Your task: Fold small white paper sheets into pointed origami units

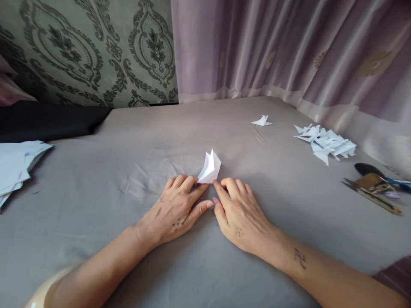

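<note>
A small white piece of folded paper (210, 169) stands with its points up on the grey cloth in front of me. My left hand (180, 205) lies palm down, its fingertips holding the paper's lower left corner and its thumb stretched to the right. From the other side, my right hand (239, 209) holds the lower right corner with the index fingertip. Its thumb tip is close to the left thumb, and the other fingers are bent. Exactly how the fingertips grip the bottom edge is partly hidden.
A folded paper figure (262, 121) sits farther back, left of a pile of similar figures (330, 143). Scissors (398, 182) and a pencil (382, 201) lie at the right. Paper sheets (16, 164) are stacked at the left, near a black cloth (48, 119). A curtain (244, 47) hangs behind.
</note>
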The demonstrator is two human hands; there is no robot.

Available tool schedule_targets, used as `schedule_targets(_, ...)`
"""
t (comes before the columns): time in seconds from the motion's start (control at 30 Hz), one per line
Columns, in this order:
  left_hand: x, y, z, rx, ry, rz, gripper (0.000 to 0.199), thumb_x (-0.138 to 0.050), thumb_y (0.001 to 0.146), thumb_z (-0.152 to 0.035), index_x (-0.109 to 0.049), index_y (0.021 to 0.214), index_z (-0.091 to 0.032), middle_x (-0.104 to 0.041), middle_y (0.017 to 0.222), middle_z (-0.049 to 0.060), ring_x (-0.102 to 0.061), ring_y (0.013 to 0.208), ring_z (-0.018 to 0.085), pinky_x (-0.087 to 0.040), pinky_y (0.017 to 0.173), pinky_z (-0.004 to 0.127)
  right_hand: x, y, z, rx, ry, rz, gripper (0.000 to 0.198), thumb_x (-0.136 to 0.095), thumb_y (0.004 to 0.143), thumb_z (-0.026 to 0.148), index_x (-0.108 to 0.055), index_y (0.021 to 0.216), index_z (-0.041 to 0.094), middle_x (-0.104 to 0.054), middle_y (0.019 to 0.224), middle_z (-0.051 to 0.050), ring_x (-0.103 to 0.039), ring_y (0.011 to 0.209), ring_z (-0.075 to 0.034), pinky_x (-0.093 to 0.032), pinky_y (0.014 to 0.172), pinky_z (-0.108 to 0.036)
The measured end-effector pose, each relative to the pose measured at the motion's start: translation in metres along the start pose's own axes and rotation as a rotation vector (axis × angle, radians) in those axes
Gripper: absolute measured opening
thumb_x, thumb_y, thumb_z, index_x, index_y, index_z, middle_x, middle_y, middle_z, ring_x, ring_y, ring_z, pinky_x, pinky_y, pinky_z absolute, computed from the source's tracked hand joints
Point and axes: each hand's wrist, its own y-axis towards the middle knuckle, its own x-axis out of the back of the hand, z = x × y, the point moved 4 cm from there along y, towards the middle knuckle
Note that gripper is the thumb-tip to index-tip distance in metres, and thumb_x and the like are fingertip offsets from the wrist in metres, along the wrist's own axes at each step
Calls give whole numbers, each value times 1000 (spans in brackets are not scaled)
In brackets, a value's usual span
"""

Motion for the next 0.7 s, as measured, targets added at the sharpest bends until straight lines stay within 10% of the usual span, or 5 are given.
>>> schedule_targets(0.3, 0, 1, 9, 5, -106, -146, 27, -43, 96, -33, -65, 108, -23, -64, 106, 7, -55, 95, 23, -45, 81, 41, 0, 10, 11, 21, -81, 7, 32, -41, 92, 24, -60, 112, 7, -55, 93, -12, -49, 86, -25, -40, 75, -40)
schedule_targets(0.7, 8, 6, 25, 352, -398, -280, 16, -51, 87, -24, -65, 91, -20, -68, 85, 3, -64, 81, 18, -52, 74, 32, 6, 34, 8, 183, -205, -31, 22, -45, 84, 16, -59, 67, 16, -55, 77, -8, -48, 79, -22, -37, 70, -36)
